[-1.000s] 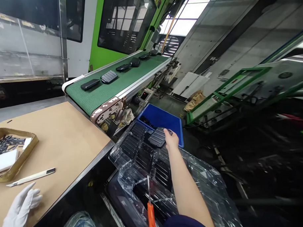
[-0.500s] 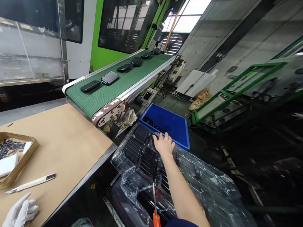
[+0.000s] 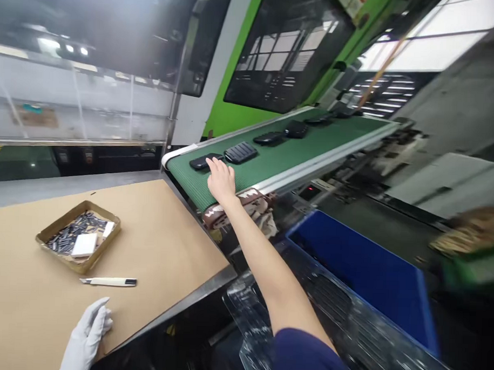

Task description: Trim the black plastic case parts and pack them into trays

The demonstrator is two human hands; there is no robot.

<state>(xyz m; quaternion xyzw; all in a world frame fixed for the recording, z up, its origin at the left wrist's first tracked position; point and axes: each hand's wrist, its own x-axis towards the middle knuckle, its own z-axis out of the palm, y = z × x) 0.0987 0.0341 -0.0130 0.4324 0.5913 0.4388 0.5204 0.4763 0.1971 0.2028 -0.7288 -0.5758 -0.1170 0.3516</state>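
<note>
Right hand [image 3: 221, 181]: bare, fingers spread, tips at the near end of a black plastic piece [image 3: 202, 162] on the green conveyor belt [image 3: 194, 186]; ridged cover [image 3: 240, 152] just beside it. Left hand [image 3: 88, 330]: white-gloved, fingers loosely together, empty, on the cardboard-topped table [image 3: 33, 285], near a utility knife [image 3: 108, 281] and a shallow tray [image 3: 59, 220].

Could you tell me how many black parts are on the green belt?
6, in a line on the green conveyor belt: the nearest black part beside the right hand, a ribbed one next, four beyond it; more may hide at the blurred far end.
</note>
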